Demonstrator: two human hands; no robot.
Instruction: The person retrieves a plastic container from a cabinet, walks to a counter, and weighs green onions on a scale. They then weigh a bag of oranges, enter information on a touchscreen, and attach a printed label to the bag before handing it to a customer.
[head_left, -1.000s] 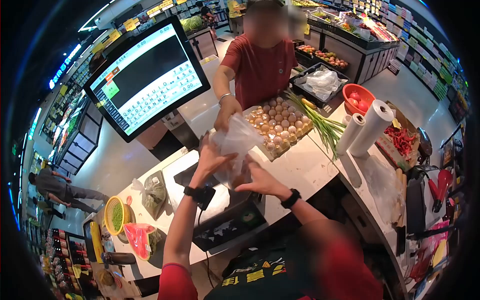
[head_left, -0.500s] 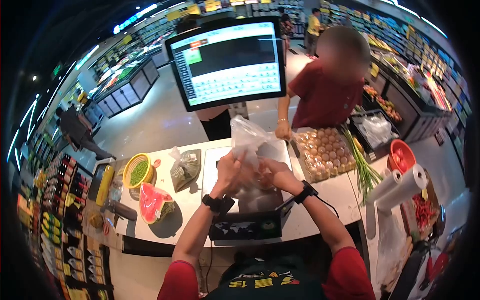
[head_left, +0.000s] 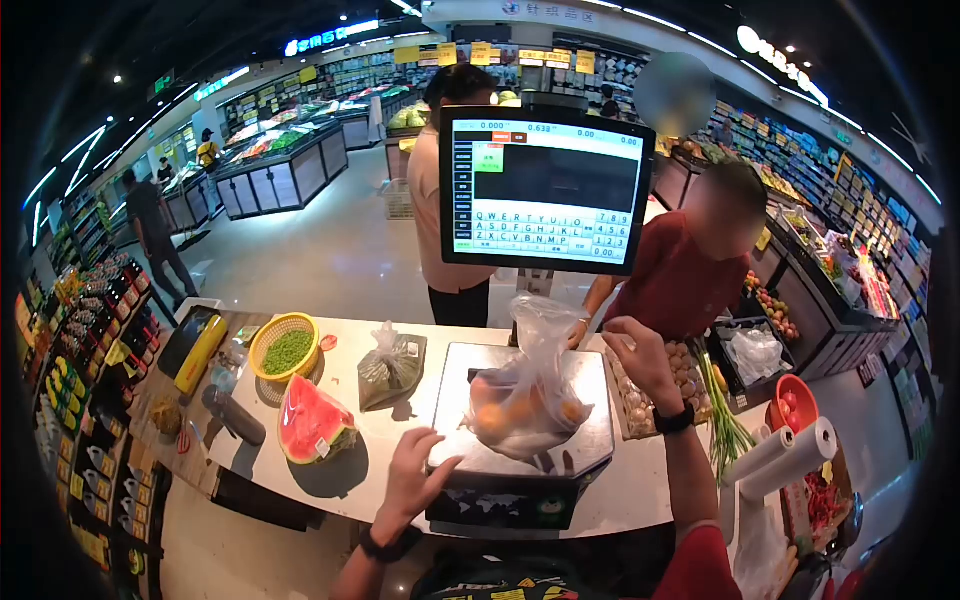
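A transparent plastic bag of orange-coloured round fruit (head_left: 520, 405) rests on the metal plate of the weighing scale (head_left: 600, 450), its top gathered and standing up. My left hand (head_left: 412, 478) is beside the scale's left front corner, fingers spread, holding nothing. Raised right of the bag, my right hand (head_left: 645, 365) has its fingers bent and apart, with nothing seen in them. It is over the packed tray of eggs (head_left: 632, 405), partly covering it. Above the scale, the touchscreen display (head_left: 550, 190) shows an on-screen keyboard and 0.638 among its figures.
Left of the scale are a bag of dark greens (head_left: 390, 375), a wrapped watermelon piece (head_left: 315, 420) and a yellow basket of green beans or peas (head_left: 288, 350). Green onions (head_left: 722, 410) and plastic bag rolls (head_left: 790, 460) are at right. Two people stand across the counter.
Both hands have let go of the bag and drawn apart, left hand leftward, right hand rightward. The bag now sits on the scale. My view has tilted up, showing more of the shop.
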